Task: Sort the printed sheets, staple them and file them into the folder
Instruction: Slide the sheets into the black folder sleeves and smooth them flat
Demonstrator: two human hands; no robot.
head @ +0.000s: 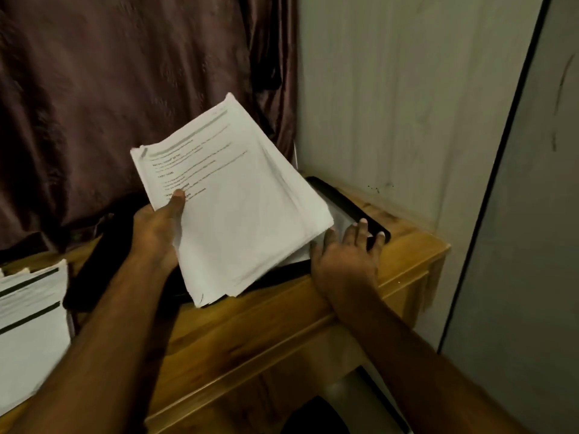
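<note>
1. The left hand [159, 227] gripped a thick stack of printed sheets [238, 208] at its near left edge, thumb pressed flat on the top page and the fingers hidden beneath, presumably curled under the stack.
2. The right hand [344, 255] lay spread, fingers straight, with its fingertips [363, 222] resting on the clear inner pocket of the open black folder [354, 202]; it pinched nothing.
3. The stack was held tilted above the folder, its far corner raised toward the dark curtain [125, 89] and its near corner hanging over the folder's front edge. Whether it touched the folder could not be told.
4. Handling, as judged: the sheets were light singly but weighty together, limp, and smooth enough to slide on one another. The fanned right and lower edges suggested loose, unaligned pages. A one-edge grip would let the free side sag and spill; support from below at mid-stack, or both hands on opposite edges, would suit squaring and stapling.
5. The folder lay on a wooden table [282, 324], in the corner beside a pale wall [391, 104].
6. A second pile of papers [31, 324], marked by dark bands, sat at the table's left, well apart from the folder.
</note>
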